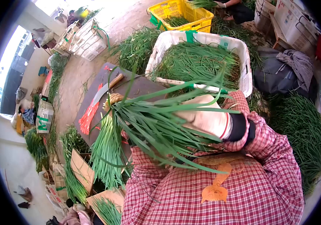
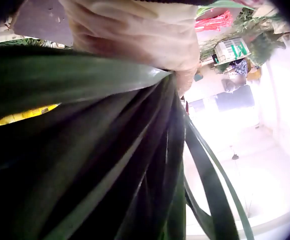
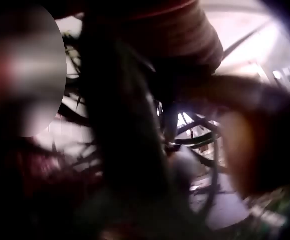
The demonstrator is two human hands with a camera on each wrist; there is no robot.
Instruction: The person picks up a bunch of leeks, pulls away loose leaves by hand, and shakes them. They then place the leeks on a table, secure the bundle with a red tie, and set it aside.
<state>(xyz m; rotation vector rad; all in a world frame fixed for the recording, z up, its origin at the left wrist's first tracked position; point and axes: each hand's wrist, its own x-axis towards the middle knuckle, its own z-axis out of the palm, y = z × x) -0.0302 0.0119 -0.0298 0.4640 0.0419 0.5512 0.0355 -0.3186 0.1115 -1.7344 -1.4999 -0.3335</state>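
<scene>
A loose fan of garlic chives [image 1: 156, 120] spreads across the front of my body. My gloved left hand [image 1: 114, 98] grips it near the stem end with curled fingers; in the left wrist view the leaves [image 2: 150, 150] stream out from below the glove [image 2: 140, 35]. My right hand [image 1: 201, 116], in a pale glove, reaches in among the leaf ends. Leaves cover its fingers, and its wrist view is dark and blurred, so I cannot tell how they lie. Below the left hand, a pale-stemmed chive bunch [image 1: 108, 153] hangs over the board's near edge.
On the dark board [image 1: 141, 87] lie a wooden-handled knife [image 1: 116, 80] and red ties [image 1: 89, 117]. A white crate [image 1: 244, 71] of chives stands beyond, with a yellow crate [image 1: 205, 22] behind it. Chives heap at right [image 1: 299, 135]. Another person's arm [image 1: 229, 4] shows at the top.
</scene>
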